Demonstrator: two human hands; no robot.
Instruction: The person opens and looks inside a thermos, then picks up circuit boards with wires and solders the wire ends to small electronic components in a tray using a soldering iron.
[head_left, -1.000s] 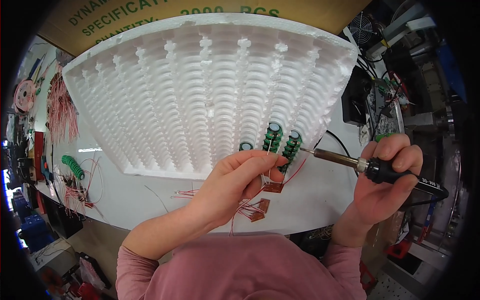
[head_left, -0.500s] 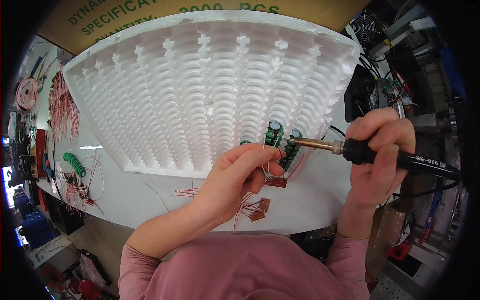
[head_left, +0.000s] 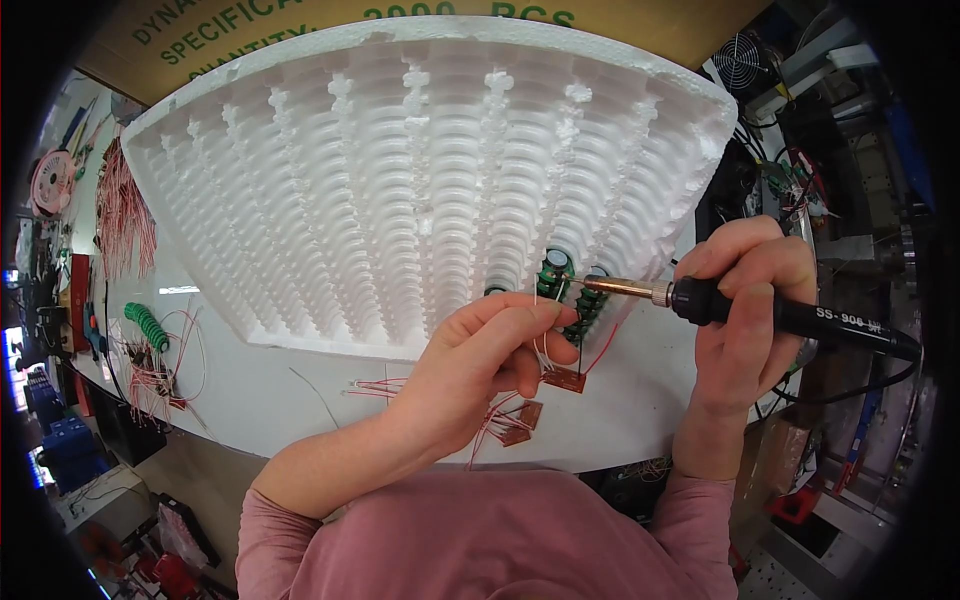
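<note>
Right grip, clamped on black-handled soldering iron, has neared nine-o'clock left grip clamped on white wire, seemingly within reach.

The person is wearing a plain dusty-pink top, whose smooth cloth is covering the chest and darkening toward the lower edge of the view. The left sleeve is wrinkling into soft folds and ending near the elbow; the right sleeve, in the same pink, is creasing too and leaving the forearm uncovered. Below both sleeves, the left forearm and right forearm are showing bare. The left hand and right hand are likewise showing bare, wrists included.
</note>
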